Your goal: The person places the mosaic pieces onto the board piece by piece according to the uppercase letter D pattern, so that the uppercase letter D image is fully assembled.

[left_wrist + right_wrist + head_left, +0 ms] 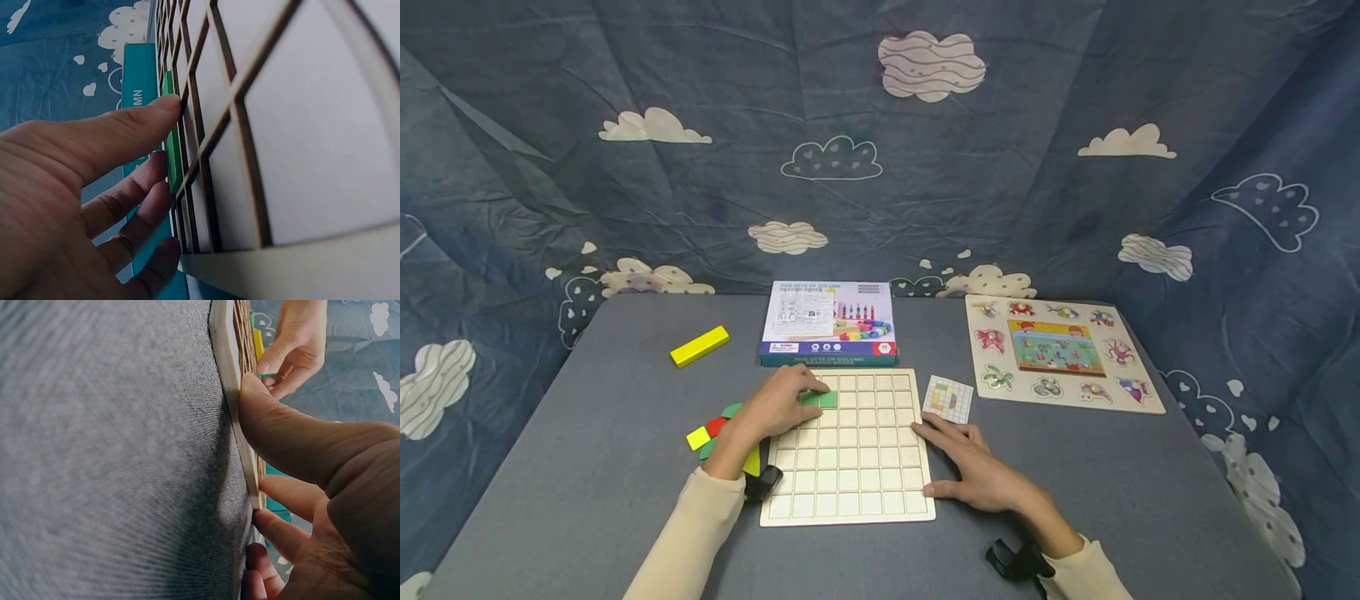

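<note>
A pale wooden grid board (848, 458) lies flat on the table, with a flat green puzzle piece (829, 400) on its upper left cells. My left hand (772, 402) pinches this green piece, thumb at its near side and fingertips at its far side. In the left wrist view the green piece (174, 156) shows as a thin strip by the thumb tip. My right hand (977, 468) rests its thumb and extended fingers on the board's right edge. Its thumb (275, 415) lies on the rim in the right wrist view.
Several coloured pieces, among them a yellow one (697, 438), lie by my left forearm. A yellow bar (700, 346) sits farther back. Behind the board is a boxed toy (827, 321). A small pattern card (948, 399) and a picture puzzle board (1063, 393) are to the right.
</note>
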`<state>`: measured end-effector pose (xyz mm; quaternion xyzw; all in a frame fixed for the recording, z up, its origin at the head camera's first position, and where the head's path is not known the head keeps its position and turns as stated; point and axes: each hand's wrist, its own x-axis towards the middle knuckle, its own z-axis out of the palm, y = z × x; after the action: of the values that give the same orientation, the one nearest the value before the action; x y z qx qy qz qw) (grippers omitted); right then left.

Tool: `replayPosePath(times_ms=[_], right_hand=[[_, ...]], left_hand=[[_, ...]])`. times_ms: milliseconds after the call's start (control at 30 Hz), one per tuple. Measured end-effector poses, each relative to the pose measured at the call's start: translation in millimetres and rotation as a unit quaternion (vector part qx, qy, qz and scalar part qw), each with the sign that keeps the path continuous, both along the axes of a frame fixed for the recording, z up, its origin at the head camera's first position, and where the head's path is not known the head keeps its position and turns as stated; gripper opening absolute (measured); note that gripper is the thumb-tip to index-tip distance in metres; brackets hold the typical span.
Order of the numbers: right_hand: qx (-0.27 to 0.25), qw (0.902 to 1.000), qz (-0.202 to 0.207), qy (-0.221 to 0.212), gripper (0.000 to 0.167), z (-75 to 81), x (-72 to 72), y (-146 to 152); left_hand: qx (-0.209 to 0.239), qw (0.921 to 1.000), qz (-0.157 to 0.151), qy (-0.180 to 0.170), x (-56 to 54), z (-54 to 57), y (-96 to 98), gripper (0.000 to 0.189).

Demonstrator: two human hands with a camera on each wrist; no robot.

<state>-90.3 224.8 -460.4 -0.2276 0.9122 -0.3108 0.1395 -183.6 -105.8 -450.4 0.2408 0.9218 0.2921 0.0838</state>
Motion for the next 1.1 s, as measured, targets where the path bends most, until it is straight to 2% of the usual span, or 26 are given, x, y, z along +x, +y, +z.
replayPosePath(times_ms=[167, 300, 533, 733, 833, 1100], right_hand=[[0.0, 1.0, 0.002, 0.004, 0.082, -1.1, 0.0, 0.0], [-0.001, 1.0, 0.003, 0.005, 0.081, -1.3, 0.1, -0.3], [-0.001, 1.0, 0.001, 0.006, 0.081, -0.7, 0.7, 1.0], [-0.001, 0.9999, 0.002, 0.012, 0.08, -0.7, 0.6, 1.9], [0.001, 0.9999, 0.003, 0.012, 0.08, -1.3, 0.7, 1.6], [0.001, 1.0, 0.002, 0.007, 0.08, 0.3, 1.1, 1.6]], left_hand=[[0.018, 0.9997, 0.019, 0.002, 4.5, -0.6, -5.4, 0.035], [0.04, 0.9983, 0.04, 0.012, 11.6, -0.7, -18.3, 0.034], [0.018, 0.9964, 0.081, 0.013, 25.3, 2.8, -53.7, 0.03], [0.027, 0.9968, 0.075, 0.001, 26.4, 10.7, -81.6, 0.021], [0.026, 0.9963, 0.08, -0.017, 28.4, 13.6, -90.4, 0.021], [0.0, 0.995, 0.088, -0.047, 29.4, 10.1, -93.7, 0.019]])
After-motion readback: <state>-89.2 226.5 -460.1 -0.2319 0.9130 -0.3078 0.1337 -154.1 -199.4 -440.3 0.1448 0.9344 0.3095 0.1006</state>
